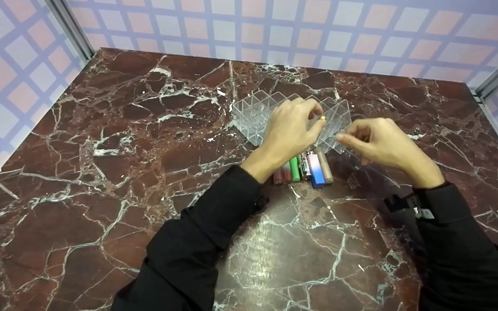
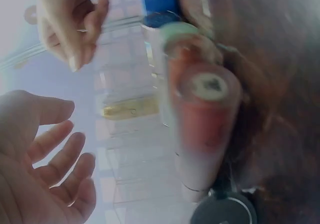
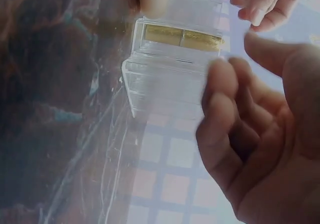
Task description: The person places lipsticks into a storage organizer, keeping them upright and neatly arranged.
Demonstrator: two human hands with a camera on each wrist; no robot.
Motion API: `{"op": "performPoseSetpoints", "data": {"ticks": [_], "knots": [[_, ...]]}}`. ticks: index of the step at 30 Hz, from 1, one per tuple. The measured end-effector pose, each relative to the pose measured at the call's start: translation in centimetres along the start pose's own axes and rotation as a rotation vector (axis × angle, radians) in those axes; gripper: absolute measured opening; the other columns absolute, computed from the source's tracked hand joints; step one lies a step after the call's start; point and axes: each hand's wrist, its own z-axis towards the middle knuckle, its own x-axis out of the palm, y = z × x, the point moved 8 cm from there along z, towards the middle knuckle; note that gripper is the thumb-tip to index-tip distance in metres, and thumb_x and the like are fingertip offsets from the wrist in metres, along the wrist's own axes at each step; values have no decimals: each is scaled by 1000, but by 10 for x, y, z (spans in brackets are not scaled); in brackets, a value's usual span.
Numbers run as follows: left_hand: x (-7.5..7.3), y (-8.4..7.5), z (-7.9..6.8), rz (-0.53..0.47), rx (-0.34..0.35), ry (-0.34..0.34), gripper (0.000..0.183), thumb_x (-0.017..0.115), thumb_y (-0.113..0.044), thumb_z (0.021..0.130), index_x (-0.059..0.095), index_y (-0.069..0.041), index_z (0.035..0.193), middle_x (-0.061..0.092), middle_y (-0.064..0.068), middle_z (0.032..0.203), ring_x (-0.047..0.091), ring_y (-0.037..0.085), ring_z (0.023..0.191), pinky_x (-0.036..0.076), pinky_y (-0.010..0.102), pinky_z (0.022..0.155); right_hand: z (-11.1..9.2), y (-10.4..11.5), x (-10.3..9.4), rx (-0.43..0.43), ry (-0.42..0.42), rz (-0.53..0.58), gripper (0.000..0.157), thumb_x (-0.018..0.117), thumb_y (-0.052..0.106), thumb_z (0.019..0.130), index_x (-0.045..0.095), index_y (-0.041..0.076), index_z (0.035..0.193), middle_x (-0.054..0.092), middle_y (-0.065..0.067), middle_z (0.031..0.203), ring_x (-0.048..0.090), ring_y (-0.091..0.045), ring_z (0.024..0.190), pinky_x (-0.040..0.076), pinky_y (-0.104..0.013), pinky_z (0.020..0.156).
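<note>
Left hand (image 1: 291, 127): held above the clear organizer (image 1: 253, 116); fingers loosely bent, thumb spread away from them, nothing gripped. Gap to the gold tube is seen in the left wrist view.
Right hand (image 1: 381, 140): held just beside the organizer's right end; fingers half curled, thumb kept apart, nothing pinched.
Gold tube (image 3: 182, 38): seated in an organizer compartment, right of the middle as seen from the head; exact compartment cannot be told. Its top is seen near the left fingertips, not touched.
Tube axis: stood upright, about square to the table (image 1: 102, 207); free end pointed up toward the hands, other end down. A thin line is seen crossing it around midway.
Organizer: clear, zigzag-edged, set on the table; partly covered by the left hand in the head view.
Row in front: dark red tube (image 1: 278, 176), green tube (image 1: 295, 169), white-and-blue tube (image 1: 316, 172) and tan tube (image 1: 324, 166) laid side by side, long axes run from the person toward the organizer.
Sleeves: black (image 1: 197, 224), worn on both arms.
Backdrop: checked panels (image 1: 275, 30) seen behind the table.
</note>
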Motion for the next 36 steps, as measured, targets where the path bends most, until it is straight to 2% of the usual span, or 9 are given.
{"op": "performPoseSetpoints", "data": {"ticks": [5, 10, 13, 17, 22, 29, 33, 36], "knots": [[-1, -3, -6, -48, 9, -4, 18, 64, -27, 102, 68, -15, 113, 69, -2, 100, 60, 9, 88, 48, 21, 83, -6, 6, 22, 11, 237, 14, 35, 64, 42, 100, 71, 7, 96, 66, -7, 71, 63, -19, 51, 55, -34, 46], [6, -7, -8, -4, 6, 54, 19, 63, -30, 102, 69, -15, 111, 65, -5, 84, 52, 6, 63, 43, 17, 58, -12, 5, 38, 75, 361, -36, 44, 60, 51, 100, 71, 9, 90, 66, -4, 67, 63, -19, 49, 55, -35, 46], [9, -9, -9, 24, 11, 85, 18, 62, -31, 102, 69, -16, 110, 64, -6, 79, 45, 5, 55, 37, 17, 49, -14, 4, 43, 93, 376, -63, 45, 59, 52, 100, 71, 9, 88, 66, -3, 65, 63, -19, 48, 54, -35, 44], [9, -9, -10, 39, 17, 100, 16, 63, -31, 101, 70, -18, 106, 62, -6, 76, 41, 5, 53, 33, 18, 47, -16, 3, 46, 112, 376, -97, 47, 60, 56, 98, 73, 12, 88, 67, -1, 64, 63, -18, 47, 52, -36, 42], [13, -8, -10, 36, 2, 149, 17, 64, -34, 101, 71, -19, 104, 62, -6, 78, 45, 6, 55, 37, 19, 48, -18, 2, 49, 130, 373, -120, 47, 59, 60, 96, 74, 16, 88, 67, 1, 64, 64, -18, 47, 49, -37, 37], [25, -5, -13, 89, 2, 256, 21, 65, -37, 100, 71, -18, 94, 64, -5, 81, 54, 10, 61, 44, 22, 53, -18, 4, 54, 135, 395, -123, 54, 57, 63, 96, 70, 13, 81, 65, 0, 60, 63, -17, 45, 53, -33, 50], [31, -3, -15, 124, 29, 313, 24, 65, -38, 99, 74, -17, 91, 66, -4, 80, 56, 11, 64, 45, 23, 55, -20, 4, 56, 150, 429, -103, 47, 57, 56, 100, 73, 13, 87, 65, -2, 63, 63, -17, 46, 53, -34, 46], [34, -1, -15, 130, 39, 332, 26, 65, -38, 99, 74, -16, 87, 65, -3, 77, 56, 11, 63, 43, 24, 54, -21, 5, 56, 152, 445, -88, 39, 59, 46, 102, 74, 12, 92, 66, -2, 64, 64, -18, 47, 53, -36, 45]]}}
